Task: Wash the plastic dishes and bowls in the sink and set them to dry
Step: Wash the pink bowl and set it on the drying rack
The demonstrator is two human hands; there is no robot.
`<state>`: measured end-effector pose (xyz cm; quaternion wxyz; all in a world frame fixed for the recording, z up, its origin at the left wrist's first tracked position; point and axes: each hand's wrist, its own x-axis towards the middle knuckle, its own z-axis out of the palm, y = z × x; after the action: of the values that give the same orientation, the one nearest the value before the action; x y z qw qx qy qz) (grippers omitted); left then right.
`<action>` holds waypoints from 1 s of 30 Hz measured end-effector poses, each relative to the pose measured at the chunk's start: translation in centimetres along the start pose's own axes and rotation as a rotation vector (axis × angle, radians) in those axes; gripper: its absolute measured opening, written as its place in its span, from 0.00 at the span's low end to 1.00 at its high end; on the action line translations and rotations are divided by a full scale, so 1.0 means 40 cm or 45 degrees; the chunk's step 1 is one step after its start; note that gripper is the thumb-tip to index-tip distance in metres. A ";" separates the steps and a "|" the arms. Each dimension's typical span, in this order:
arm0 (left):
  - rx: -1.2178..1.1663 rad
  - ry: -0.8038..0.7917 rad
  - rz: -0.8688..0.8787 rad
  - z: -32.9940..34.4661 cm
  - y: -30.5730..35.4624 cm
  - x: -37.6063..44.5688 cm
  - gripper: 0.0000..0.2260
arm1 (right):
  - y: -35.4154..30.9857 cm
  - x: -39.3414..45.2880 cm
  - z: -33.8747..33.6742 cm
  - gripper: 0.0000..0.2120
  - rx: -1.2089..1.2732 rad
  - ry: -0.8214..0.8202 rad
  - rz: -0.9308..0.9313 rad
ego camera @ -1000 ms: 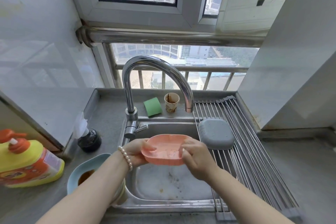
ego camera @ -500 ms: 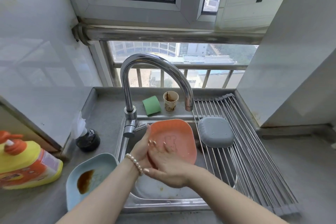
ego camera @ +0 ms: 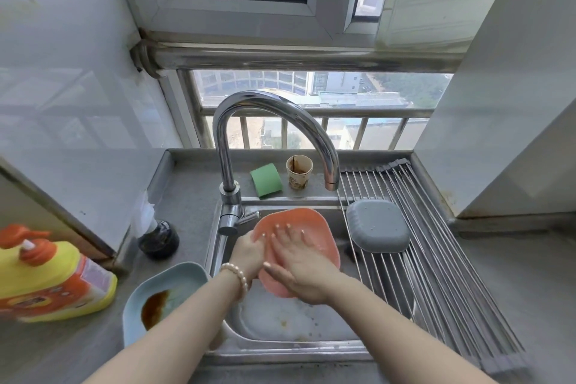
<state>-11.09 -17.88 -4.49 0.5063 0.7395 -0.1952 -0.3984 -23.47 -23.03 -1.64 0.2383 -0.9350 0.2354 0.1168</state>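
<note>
An orange plastic dish [ego camera: 314,227] is tilted up over the steel sink [ego camera: 296,347], its inside facing me. My left hand [ego camera: 247,254] grips its left rim. My right hand [ego camera: 299,265] lies flat on the dish's inner face with fingers straight. A grey dish [ego camera: 377,229] rests upside down on the roll-up drying rack [ego camera: 442,274] at the right. A light blue dish [ego camera: 168,296] with a brown stain sits on the counter at the left of the sink. The sink bottom shows white foam and crumbs.
The curved tap [ego camera: 274,134] arches over the sink, its spout above the rack's left edge. A green sponge [ego camera: 266,180] and a stained paper cup [ego camera: 298,172] stand behind the basin. A yellow detergent bottle [ego camera: 46,280] and a small dark bottle [ego camera: 159,238] are on the left counter.
The orange dish went from level to tilted up facing me. My right hand left the rim and now lies flat on the dish's inside, higher than before.
</note>
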 end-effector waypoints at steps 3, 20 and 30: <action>0.123 0.005 0.022 -0.036 -0.001 -0.006 0.08 | -0.003 -0.018 0.033 0.28 0.233 -0.212 -0.236; 0.306 -0.300 -0.326 -0.033 -0.083 0.027 0.15 | 0.002 0.243 -0.072 0.19 -0.216 0.097 0.197; 0.298 -0.212 -0.330 -0.015 -0.103 0.058 0.12 | -0.029 0.217 -0.038 0.17 -0.371 0.014 0.063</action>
<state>-9.69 -17.43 -9.00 0.3433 0.7767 -0.1844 -0.4948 -15.24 -26.21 -2.75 0.0959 -0.9542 0.2402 0.1504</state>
